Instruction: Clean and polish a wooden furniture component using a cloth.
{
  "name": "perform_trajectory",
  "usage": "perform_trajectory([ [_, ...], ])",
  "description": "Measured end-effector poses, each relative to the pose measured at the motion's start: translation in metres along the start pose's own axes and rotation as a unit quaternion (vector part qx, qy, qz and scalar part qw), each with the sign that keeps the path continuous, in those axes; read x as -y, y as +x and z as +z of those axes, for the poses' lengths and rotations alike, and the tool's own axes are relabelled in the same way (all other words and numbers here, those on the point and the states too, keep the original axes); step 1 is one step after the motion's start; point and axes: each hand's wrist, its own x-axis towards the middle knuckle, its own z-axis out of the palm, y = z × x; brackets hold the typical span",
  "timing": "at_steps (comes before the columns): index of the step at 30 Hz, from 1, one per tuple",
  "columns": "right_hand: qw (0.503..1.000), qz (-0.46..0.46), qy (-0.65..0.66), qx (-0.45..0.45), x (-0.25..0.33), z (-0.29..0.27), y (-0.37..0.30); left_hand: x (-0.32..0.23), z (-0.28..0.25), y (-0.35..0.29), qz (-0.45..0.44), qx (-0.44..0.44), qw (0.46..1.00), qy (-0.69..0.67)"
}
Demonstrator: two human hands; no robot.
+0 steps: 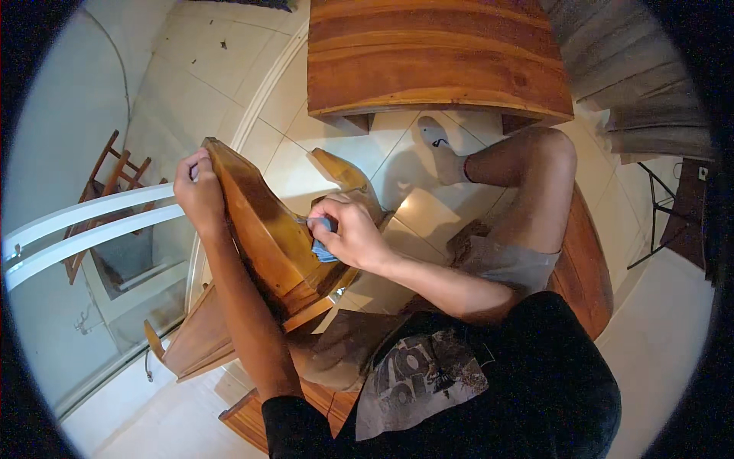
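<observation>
A varnished brown wooden furniture piece (264,222) with curved legs stands tilted in front of me, to the left of my lap. My left hand (200,191) is closed over its upper far end, fingers wrapped round the edge. In my right hand (348,233) is a small folded blue-grey cloth (325,243), pinched between thumb and fingers and pressed against the wood's side face. One curved leg (340,168) sticks out just beyond that hand. My right fingertips are partly hidden behind the cloth.
Ahead stands a wooden table (440,57). A wooden bench (581,264) is under me at the right. Another wooden piece (202,333) lies at the lower left, near a glass panel with white rails (92,222). Grey curtains (650,99) hang at the right.
</observation>
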Motion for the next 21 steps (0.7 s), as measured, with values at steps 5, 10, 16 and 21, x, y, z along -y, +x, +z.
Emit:
perform_trajectory([
  [5, 0.998, -0.062, -0.010, -0.025, -0.002, 0.003, -0.001, 0.000, -0.001, -0.002, 0.023, 0.003, 1.000, 0.000],
  [10, 0.995, -0.031, -0.092, 0.018, -0.016, -0.006, 0.003, -0.002, -0.003, -0.001, 0.013, 0.010, 1.000, 0.004],
  [16, 0.999, -0.032, 0.009, 0.000, 0.005, -0.003, 0.001, 0.002, -0.002, 0.001, -0.009, 0.011, 0.999, 0.029],
  [21, 0.997, -0.070, 0.020, -0.008, 0.016, -0.002, 0.005, 0.007, -0.001, 0.002, 0.005, 0.011, 1.000, 0.014],
])
